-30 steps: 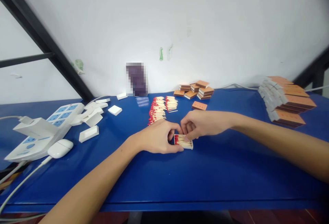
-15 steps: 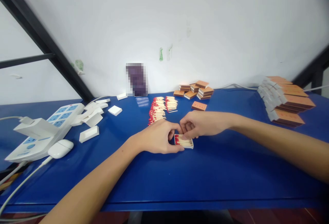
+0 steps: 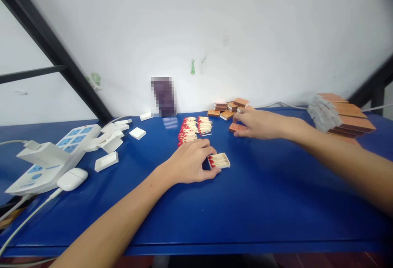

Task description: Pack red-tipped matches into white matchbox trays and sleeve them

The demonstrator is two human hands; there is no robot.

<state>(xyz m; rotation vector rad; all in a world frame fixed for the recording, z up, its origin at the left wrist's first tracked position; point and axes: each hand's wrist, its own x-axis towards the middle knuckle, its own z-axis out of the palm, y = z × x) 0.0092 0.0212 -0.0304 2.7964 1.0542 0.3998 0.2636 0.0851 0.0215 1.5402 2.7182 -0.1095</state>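
My left hand pinches the left end of a small white matchbox tray between thumb and fingers. Red-tipped matches lie inside it, heads to the left. Further back on the right, my right hand is spread around an orange matchbox cover lying flat on the table. The thumb is at its near edge and the fingers are over its far side; firm contact cannot be made out. Behind my left hand lie two heaps of loose matches, a larger heap and a smaller one.
Several orange matchboxes are piled against the wall. More orange covers are stacked at the right. White trays lie at the left, beside a power strip with a charger and cables. A blurred dark rectangle leans on the wall.
My right hand has left the matches in the tray and moved back and right to the orange cover. My left hand still holds the tray, which has shifted slightly away from me.
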